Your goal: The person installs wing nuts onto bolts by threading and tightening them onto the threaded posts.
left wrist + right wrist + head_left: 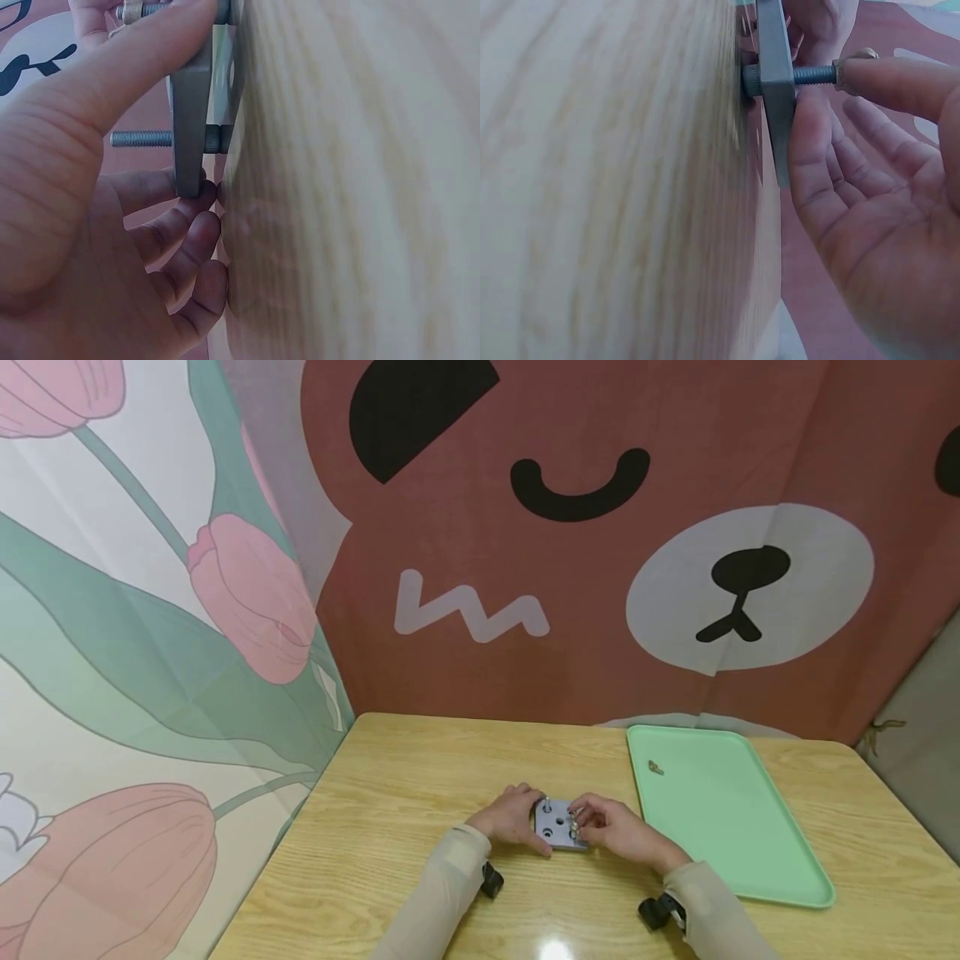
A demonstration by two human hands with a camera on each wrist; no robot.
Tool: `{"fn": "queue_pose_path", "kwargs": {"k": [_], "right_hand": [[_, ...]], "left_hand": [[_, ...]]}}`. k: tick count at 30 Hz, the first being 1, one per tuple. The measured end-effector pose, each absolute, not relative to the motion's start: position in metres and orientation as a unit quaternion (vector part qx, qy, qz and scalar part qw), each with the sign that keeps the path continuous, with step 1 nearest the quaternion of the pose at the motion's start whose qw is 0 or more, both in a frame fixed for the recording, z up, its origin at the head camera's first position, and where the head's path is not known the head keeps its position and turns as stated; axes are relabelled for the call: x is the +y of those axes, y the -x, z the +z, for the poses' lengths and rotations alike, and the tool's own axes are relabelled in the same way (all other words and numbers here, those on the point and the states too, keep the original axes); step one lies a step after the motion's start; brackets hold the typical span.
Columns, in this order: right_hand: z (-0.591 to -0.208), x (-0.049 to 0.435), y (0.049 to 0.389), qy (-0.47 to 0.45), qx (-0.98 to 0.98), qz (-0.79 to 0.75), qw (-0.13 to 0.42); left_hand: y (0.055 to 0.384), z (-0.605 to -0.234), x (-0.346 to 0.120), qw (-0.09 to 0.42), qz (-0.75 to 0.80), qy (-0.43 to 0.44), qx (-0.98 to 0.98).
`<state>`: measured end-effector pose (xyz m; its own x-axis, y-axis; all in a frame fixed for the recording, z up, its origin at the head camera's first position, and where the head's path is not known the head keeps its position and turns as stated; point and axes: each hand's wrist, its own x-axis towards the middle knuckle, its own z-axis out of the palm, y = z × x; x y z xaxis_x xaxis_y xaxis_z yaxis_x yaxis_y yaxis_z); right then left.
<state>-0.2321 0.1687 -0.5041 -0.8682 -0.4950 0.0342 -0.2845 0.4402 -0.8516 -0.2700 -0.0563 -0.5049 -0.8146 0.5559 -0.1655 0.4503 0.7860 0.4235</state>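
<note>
A grey metal plate (557, 837) with several holes is held just above the table, bolt heads underneath. My left hand (512, 818) grips its left edge, the thumb on the near side and fingers on the far side. One bolt (142, 139) sticks up through the plate, its thread bare in the left wrist view. At the plate's right side, my right hand (618, 831) pinches a brass-coloured wing nut (844, 75) at the tip of another bolt (814, 75). Fingers partly cover this nut.
To the right lies a light green tray (720, 827), close to the right forearm. Small brass-coloured hardware (656, 767), like a wing nut, rests near its far left corner. The wooden table (420, 760) meets a printed cloth (465, 677) at the back.
</note>
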Motion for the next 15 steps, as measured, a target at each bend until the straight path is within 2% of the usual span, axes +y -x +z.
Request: {"fn": "queue_pose_path", "kwargs": {"k": [8,15], "right_hand": [[-0.5048,0.1673,0.2318,0.238,0.847,-0.465,0.1],[-0.5052,0.167,0.2317,0.225,0.82,-0.513,0.115]], "left_hand": [[0.2711,-0.5074,-0.0568,0.144,0.19,-0.27,0.933],[0.2721,-0.5087,-0.0564,0.142,0.19,-0.268,0.934]]}}
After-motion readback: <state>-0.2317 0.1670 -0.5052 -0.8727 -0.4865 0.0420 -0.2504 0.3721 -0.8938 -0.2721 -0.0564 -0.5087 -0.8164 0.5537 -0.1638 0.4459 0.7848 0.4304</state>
